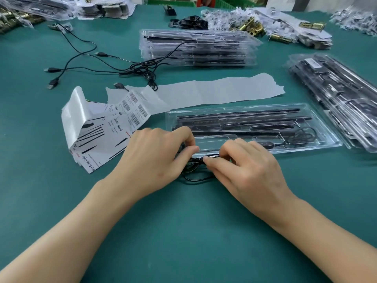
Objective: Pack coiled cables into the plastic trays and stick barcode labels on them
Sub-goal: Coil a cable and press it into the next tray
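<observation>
While the coil is not yet in its pocket, both hands hold it bundled.

Head view. The left hand and right hand meet over a black coiled cable. It lies on the table toward the near edge, just beside the near rim of the open plastic tray. The fingers of both hands are curled and pinch the bundle at its top, thumb against forefinger. Loops lie free below the pinch.

Judgement: the two-handed pinch stops the loops springing open, probably while the coil is tidied or tied. Cannot tell whether a tie is present.

The tray lies lengthwise across the table's middle, with black bars seated in its far channels and a thin cable at its right end. The clear pocket just behind the hands looks unfilled, so the coil likely goes there.

The barcode label sheet sits left of the tray, partly curled, near the left hand. That placement is sensible for the sticking step. A peeled backing strip lies behind the tray.

Filled trays are set clear of the work: a far stack toward the far edge and a right stack by the right edge. Loose cables sprawl toward the far left corner, presumably supply for later trays.
</observation>
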Tool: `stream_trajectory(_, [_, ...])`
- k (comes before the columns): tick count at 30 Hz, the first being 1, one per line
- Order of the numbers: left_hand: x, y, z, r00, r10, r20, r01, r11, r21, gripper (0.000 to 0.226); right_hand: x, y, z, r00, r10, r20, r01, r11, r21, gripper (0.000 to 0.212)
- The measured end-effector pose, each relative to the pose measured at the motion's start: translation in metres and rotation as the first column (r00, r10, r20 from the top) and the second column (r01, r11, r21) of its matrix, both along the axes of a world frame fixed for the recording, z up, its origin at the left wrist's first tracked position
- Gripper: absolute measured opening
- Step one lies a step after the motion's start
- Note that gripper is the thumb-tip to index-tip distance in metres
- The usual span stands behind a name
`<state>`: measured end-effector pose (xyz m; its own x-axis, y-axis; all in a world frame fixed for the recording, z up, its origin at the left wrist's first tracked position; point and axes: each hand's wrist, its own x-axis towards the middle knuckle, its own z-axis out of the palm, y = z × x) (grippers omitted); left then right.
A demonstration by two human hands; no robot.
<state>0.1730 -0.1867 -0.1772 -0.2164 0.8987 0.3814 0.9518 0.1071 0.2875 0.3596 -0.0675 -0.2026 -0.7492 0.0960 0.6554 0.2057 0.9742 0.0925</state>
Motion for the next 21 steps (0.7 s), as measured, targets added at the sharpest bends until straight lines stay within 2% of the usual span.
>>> stream_trajectory(3, [0.001,0.001,-0.001,1.000,0.018,-0.013,-0.017,0.997,0.078,0.019,-0.002,-0.002,0.002,0.995,-0.094,0.019,0.094,0.995,0.019,0.022])
stream_trajectory(7, [-0.002,-0.001,0.001,1.000,0.000,0.020,0.000,1.000,0.026,0.021,-0.005,-0.009,0.002,0.981,-0.186,0.049,0.183,0.982,0.055,0.018])
stream_trajectory(10, [-0.009,-0.004,0.002,0.999,-0.031,0.024,0.032,0.997,-0.071,0.027,-0.004,-0.015,0.001,0.986,-0.145,0.085,0.147,0.989,-0.013,0.018])
stream_trajectory(13, [-0.017,-0.008,0.004,0.996,-0.063,0.071,0.072,0.988,-0.138,0.035,0.007,-0.016,0.003,0.976,-0.065,0.208,0.101,0.980,-0.171,0.041])
stream_trajectory(15, [-0.020,-0.008,0.005,0.994,-0.067,0.090,0.082,0.982,-0.172,0.038,0.013,-0.013,0.004,0.964,-0.044,0.262,0.096,0.977,-0.189,0.052])
stream_trajectory(19, [-0.020,-0.007,0.005,0.991,-0.064,0.116,0.084,0.981,-0.178,0.035,0.012,-0.006,0.004,0.990,-0.032,0.135,0.054,0.985,-0.163,0.020])
stream_trajectory(21, [-0.019,-0.007,0.004,0.990,-0.052,0.129,0.074,0.982,-0.175,0.035,0.009,-0.003,0.006,0.992,-0.013,0.126,0.034,0.985,-0.169,0.026])
